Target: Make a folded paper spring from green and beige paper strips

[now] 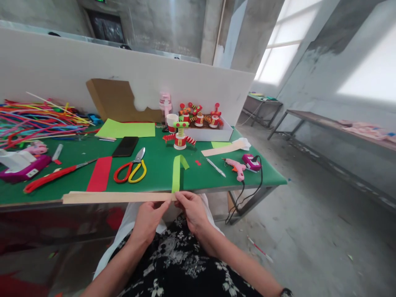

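Note:
A long beige paper strip (114,197) stretches left along the table's front edge, its right end between my hands. My left hand (150,218) pinches this strip near that end. Close beside it, my right hand (192,210) pinches the same end where a bright green paper strip (176,175) meets it at a right angle. The green strip runs away from me over the table, and its far end is folded over to the right. My fingers cover the spot where the two strips meet, so I cannot tell how they are joined.
Scissors (133,167), a red paper piece (99,173), a phone (125,147) and long red-handled tweezers (58,176) lie to the left. A paper figure (180,140) stands ahead, before a white box (213,134) of similar figures. Right are a pen (215,167) and pink glue gun (237,168).

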Motion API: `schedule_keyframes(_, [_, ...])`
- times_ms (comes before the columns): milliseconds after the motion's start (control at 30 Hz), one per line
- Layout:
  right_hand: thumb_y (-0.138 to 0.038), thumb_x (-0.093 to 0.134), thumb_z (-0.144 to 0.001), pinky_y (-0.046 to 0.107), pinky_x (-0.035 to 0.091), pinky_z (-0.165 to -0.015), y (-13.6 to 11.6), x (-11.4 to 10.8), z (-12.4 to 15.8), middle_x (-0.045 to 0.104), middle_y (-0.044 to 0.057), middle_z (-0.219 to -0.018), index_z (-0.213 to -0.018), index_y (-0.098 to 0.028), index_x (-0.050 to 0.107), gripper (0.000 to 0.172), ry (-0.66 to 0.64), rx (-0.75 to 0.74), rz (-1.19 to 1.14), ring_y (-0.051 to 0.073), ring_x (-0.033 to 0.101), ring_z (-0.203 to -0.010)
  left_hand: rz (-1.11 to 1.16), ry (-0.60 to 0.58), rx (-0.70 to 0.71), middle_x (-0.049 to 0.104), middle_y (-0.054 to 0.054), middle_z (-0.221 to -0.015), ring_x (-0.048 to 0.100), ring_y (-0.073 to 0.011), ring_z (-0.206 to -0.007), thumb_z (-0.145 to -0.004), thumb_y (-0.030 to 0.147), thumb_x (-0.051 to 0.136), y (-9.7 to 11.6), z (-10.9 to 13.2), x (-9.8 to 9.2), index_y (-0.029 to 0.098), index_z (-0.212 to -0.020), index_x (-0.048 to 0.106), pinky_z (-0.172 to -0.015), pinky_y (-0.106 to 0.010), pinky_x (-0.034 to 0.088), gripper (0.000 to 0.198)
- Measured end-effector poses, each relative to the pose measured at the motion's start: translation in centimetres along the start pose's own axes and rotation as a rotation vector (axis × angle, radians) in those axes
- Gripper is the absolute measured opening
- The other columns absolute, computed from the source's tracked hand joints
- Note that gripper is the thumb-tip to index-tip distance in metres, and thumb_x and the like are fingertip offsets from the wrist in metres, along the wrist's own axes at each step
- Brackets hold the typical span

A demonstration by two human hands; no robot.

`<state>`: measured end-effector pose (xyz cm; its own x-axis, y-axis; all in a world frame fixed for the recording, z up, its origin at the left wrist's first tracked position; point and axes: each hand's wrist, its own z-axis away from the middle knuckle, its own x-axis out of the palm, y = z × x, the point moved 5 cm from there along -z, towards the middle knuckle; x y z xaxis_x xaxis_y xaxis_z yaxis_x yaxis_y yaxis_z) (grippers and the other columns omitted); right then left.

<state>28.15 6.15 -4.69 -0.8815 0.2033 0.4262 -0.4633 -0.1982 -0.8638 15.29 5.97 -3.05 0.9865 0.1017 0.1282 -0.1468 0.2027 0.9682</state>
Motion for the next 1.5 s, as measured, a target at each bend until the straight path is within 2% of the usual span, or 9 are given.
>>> schedule_keyframes(200, [-0.041,0.08,-0.059,0.027,0.044,-0.065,-0.2,-0.1,0.0,0.066,-0.001,-0.061,-0.064,-0.019,0.075,0.023,0.046,-0.105,0.08,0.014,0.053,-0.061,0.03,-0.043,-0.001,0.067,-0.001,-0.058,0.056,-0.0141,-0.056,-0.047,0.059,0.085,-1.4,-0.3,0.5,0.014,-0.065,0.073,-0.057,-0.026,0.044,0.049])
schedule_keyframes(400, [-0.04,0.08,-0.057,0.027,0.045,-0.066,0.8,-0.2,0.0,0.065,-0.002,-0.06,-0.062,-0.02,0.073,0.022,-0.003,-0.047,0.007,0.014,0.054,-0.061,0.074,-0.028,0.015,0.076,-0.005,-0.071,0.067,-0.0224,-0.073,-0.046,0.052,0.086,-1.5,-0.3,0.5,0.016,-0.073,0.077,-0.072,-0.032,0.051,0.046])
schedule_keyframes(467, [-0.041,0.081,-0.056,0.026,0.044,-0.065,0.9,-0.1,0.0,0.063,-0.002,-0.059,-0.061,-0.019,0.072,0.024,-0.044,-0.009,-0.023,0.012,0.052,-0.059,0.081,-0.024,0.025,0.076,-0.004,-0.072,0.067,-0.0218,-0.077,-0.048,0.048,0.087,-1.4,-0.2,0.4,0.018,-0.073,0.076,-0.075,-0.03,0.051,0.041])
schedule_keyframes(567, [-0.038,0.083,-0.054,0.025,0.041,-0.06,0.9,-0.2,0.1,0.063,-0.002,-0.059,-0.062,-0.018,0.073,0.024,-0.064,0.006,-0.018,0.011,0.049,-0.057,0.082,-0.027,0.017,0.072,-0.001,-0.064,0.062,-0.0164,-0.066,-0.05,0.046,0.087,-1.8,-0.1,0.3,0.017,-0.069,0.075,-0.067,-0.026,0.048,0.036])
schedule_keyframes(700, [-0.035,0.082,-0.055,0.024,0.039,-0.059,0.9,-0.5,0.0,0.063,-0.003,-0.059,-0.062,-0.019,0.073,0.019,-0.007,-0.041,-0.015,0.011,0.047,-0.057,0.093,-0.08,-0.024,0.069,0.0,-0.064,0.054,-0.0125,-0.057,-0.052,0.051,0.086,-2.5,-0.2,0.6,0.016,-0.075,0.075,-0.056,-0.024,0.045,0.043])
schedule_keyframes(867, [-0.038,0.081,-0.057,0.024,0.039,-0.06,1.2,-0.2,0.1,0.067,-0.002,-0.064,-0.065,-0.019,0.074,0.022,-0.071,-0.009,0.005,0.011,0.05,-0.059,0.077,-0.065,-0.023,0.061,0.002,-0.055,0.051,-0.0116,-0.057,-0.05,0.054,0.085,-2.8,-0.4,0.4,0.017,-0.062,0.07,-0.058,-0.023,0.044,0.042])
schedule_keyframes(1000, [-0.043,0.08,-0.058,0.025,0.04,-0.06,1.1,0.2,0.3,0.064,-0.001,-0.058,-0.056,-0.018,0.07,0.027,-0.124,-0.002,0.051,0.011,0.05,-0.056,0.027,-0.062,-0.008,0.06,0.002,-0.052,0.048,-0.0109,-0.056,-0.049,0.048,0.086,-2.6,-0.3,0.3,0.016,-0.056,0.068,-0.056,-0.022,0.04,0.038])
schedule_keyframes(1167, [-0.044,0.082,-0.055,0.027,0.04,-0.06,1.2,0.0,0.1,0.061,-0.001,-0.05,-0.05,-0.019,0.067,0.029,-0.103,-0.037,0.053,0.012,0.05,-0.053,-0.023,-0.057,0.015,0.059,0.003,-0.052,0.048,-0.0117,-0.056,-0.05,0.049,0.083,-2.4,0.0,0.6,0.017,-0.055,0.067,-0.057,-0.023,0.04,0.036])
schedule_keyframes(1500, [-0.046,0.086,-0.05,0.028,0.04,-0.059,1.3,0.2,0.3,0.06,-0.001,-0.05,-0.049,-0.02,0.069,0.031,-0.147,0.035,0.047,0.013,0.05,-0.052,-0.106,-0.038,0.01,0.061,0.001,-0.05,0.05,-0.0128,-0.054,-0.047,0.045,0.08,-1.7,0.1,0.4,0.017,-0.052,0.067,-0.054,-0.023,0.04,0.031])
